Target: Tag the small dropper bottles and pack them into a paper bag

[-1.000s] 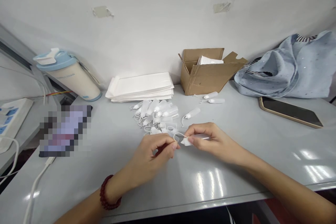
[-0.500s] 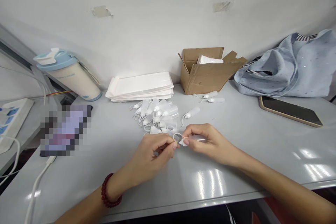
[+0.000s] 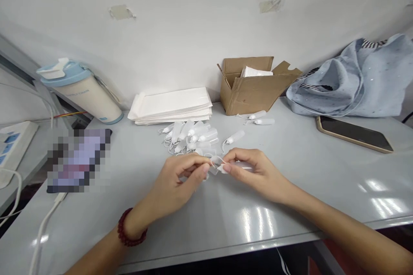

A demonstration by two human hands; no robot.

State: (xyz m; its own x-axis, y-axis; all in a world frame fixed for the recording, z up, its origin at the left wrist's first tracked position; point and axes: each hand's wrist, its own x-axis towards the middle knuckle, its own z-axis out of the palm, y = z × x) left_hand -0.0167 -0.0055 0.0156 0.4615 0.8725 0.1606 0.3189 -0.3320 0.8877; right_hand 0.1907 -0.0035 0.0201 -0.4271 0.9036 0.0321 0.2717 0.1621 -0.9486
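Note:
My right hand (image 3: 254,174) pinches a small translucent squeeze bottle (image 3: 244,166) with a white neck, lying sideways with its tip toward the left. A thin white cord (image 3: 219,157) loops from the bottle's neck across to my left hand (image 3: 182,180), whose thumb and forefinger are closed at the cord's other end. The left fingertips partly hide what is between them. Just behind my hands lies a pile of similar bottles (image 3: 190,131) with cords, some partly covered by my left hand. One loose bottle (image 3: 235,137) rests to the right of the pile.
A stack of white envelopes (image 3: 171,103) and an open cardboard box (image 3: 251,94) stand against the wall. Two more bottles (image 3: 257,115) lie before the box. At right are a blue bag (image 3: 348,81) and a phone (image 3: 355,134); at left, a tumbler (image 3: 87,94) and a blurred phone (image 3: 80,159).
Both hands have moved slightly up and to the left in view, the left one more. The cord loop has risen a little between them. The view has shifted slightly.

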